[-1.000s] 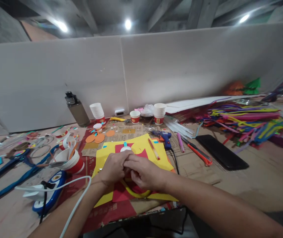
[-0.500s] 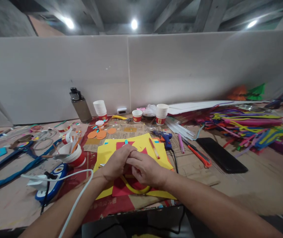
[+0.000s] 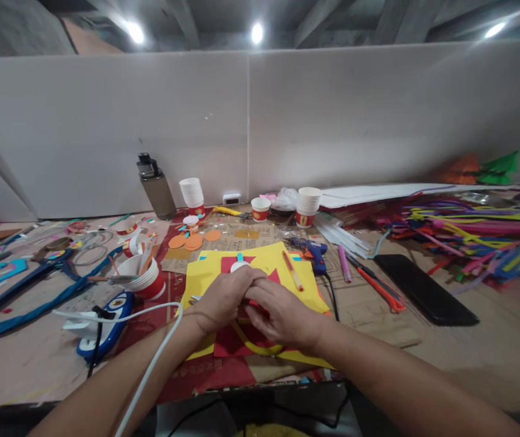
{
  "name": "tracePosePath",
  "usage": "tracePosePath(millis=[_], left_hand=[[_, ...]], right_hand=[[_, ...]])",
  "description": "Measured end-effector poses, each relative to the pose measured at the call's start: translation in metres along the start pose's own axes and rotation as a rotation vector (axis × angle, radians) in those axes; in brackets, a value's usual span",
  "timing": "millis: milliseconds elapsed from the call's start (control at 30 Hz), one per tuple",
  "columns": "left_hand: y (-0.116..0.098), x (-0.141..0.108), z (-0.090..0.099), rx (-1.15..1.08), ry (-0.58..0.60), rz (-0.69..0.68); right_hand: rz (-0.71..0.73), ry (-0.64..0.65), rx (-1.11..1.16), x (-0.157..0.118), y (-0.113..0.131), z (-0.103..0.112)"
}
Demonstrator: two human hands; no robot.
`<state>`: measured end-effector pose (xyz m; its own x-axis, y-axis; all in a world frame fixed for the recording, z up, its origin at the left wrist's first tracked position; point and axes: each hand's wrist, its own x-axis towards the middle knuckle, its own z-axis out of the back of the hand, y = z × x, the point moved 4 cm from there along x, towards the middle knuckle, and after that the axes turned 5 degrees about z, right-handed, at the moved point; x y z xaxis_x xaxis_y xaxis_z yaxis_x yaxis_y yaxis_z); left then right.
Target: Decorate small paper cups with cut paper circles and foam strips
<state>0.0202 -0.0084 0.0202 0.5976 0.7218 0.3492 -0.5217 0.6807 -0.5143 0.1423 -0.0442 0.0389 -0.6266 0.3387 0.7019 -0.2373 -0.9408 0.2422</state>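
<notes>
My left hand (image 3: pixel 226 297) and my right hand (image 3: pixel 282 312) meet over yellow paper (image 3: pixel 202 273), with curled fingers touching. What they hold, if anything, is hidden; a white round piece (image 3: pixel 240 266) with a blue tip shows just beyond them. Red paper (image 3: pixel 227 343) lies on the yellow sheets beneath both hands. A curved yellow strip (image 3: pixel 257 348) passes under my right hand. An orange pen (image 3: pixel 293 271) rests on the yellow paper to the right. Metal tips (image 3: pixel 195 298) stick out beside my left hand.
A white cable (image 3: pixel 153 358) crosses my left forearm. Left are a power strip (image 3: pixel 107 328) and a cup stack (image 3: pixel 144 282). Right lie a blue glue gun (image 3: pixel 318 258), orange-handled scissors (image 3: pixel 380 290), a black phone (image 3: pixel 426 288) and pipe cleaners (image 3: pixel 478 227). A bottle (image 3: pixel 157 191) stands behind.
The view has shifted, so the table items appear farther right. More of the white round piece shows beyond my hands, which remain together.
</notes>
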Motion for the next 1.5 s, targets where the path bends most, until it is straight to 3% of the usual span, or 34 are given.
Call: tracePosePath(millis=[167, 333, 467, 600, 767, 933, 1167, 1500], left_hand=[[0.001, 0.001, 0.001, 0.15, 0.023, 0.068], [0.002, 0.0, 0.001, 0.237, -0.042, -0.001], [0.004, 0.001, 0.008, 0.227, -0.111, -0.031], [0.01, 0.004, 0.024, 0.223, -0.199, 0.008], [0.012, 0.007, 0.036, 0.27, -0.238, 0.013], [0.018, 0.008, 0.037, 0.248, -0.303, 0.1], [0.041, 0.011, 0.052, -0.028, -0.494, 0.353], [0.063, 0.011, 0.044, -0.157, -0.458, 0.545]], right_hand=[[-0.062, 0.025, 0.014, -0.002, -0.004, -0.001], [-0.066, 0.047, 0.03, -0.001, -0.004, -0.005], [-0.018, -0.021, 0.01, 0.001, -0.005, -0.003], [-0.091, -0.125, -0.046, 0.003, -0.013, 0.018], [-0.322, -0.382, -0.215, 0.0, -0.038, 0.061], [-0.459, -0.488, -0.198, -0.009, -0.065, 0.076], [-0.515, -0.607, -0.159, -0.021, -0.08, 0.08], [-0.558, -0.696, -0.083, -0.03, -0.092, 0.085]])
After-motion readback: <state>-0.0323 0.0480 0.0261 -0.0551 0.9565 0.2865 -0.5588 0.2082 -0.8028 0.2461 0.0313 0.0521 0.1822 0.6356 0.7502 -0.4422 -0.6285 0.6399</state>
